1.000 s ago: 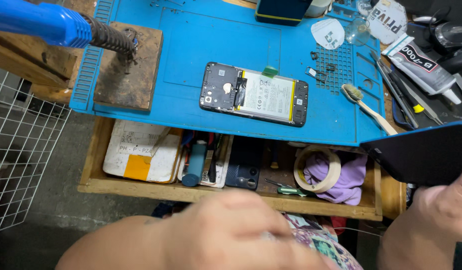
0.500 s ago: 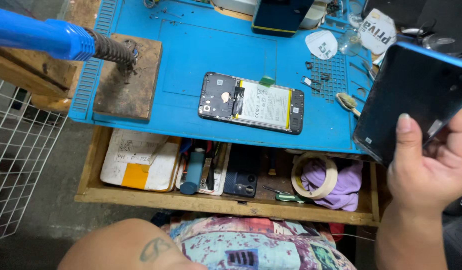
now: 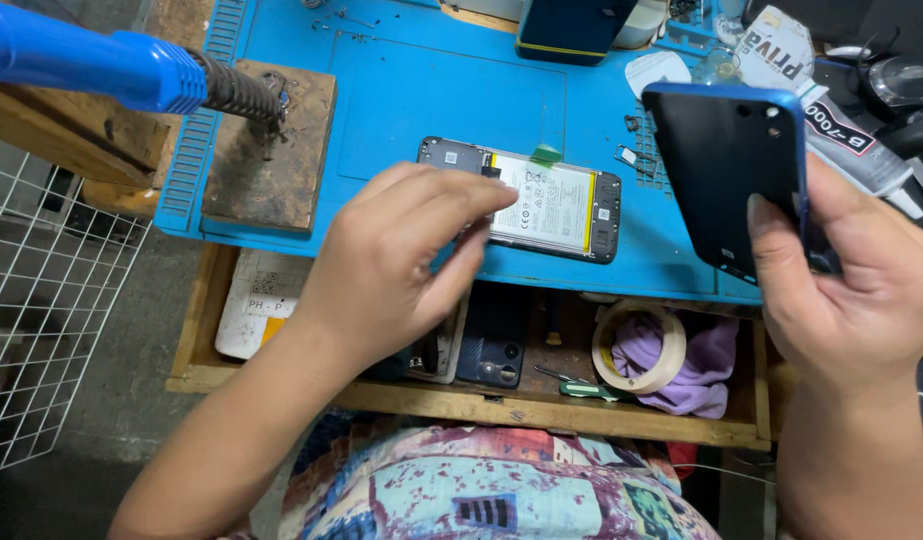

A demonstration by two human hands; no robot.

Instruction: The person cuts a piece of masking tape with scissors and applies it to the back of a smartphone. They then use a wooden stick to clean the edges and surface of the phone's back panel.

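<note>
An opened phone [image 3: 542, 200] with its white battery showing lies on the blue work mat [image 3: 422, 90]. My left hand [image 3: 402, 260] hovers over the phone's left end, fingers pinched together near its edge; whether it holds anything I cannot tell. My right hand [image 3: 852, 290] holds up a blue phone back cover [image 3: 727, 170], dark inner side toward me, at the right of the mat.
A blue hot-air tool [image 3: 102, 70] rests on a wooden block [image 3: 272, 170] at the left. An open wooden drawer [image 3: 462, 400] below the mat holds a tape roll [image 3: 637, 345], purple cloth, a dark phone and small tools. A wire rack [image 3: 42, 320] stands at far left; glue tubes at right.
My left hand has risen from my lap to the opened phone's left end. My right hand has brought the back cover upright and closer to the mat.
</note>
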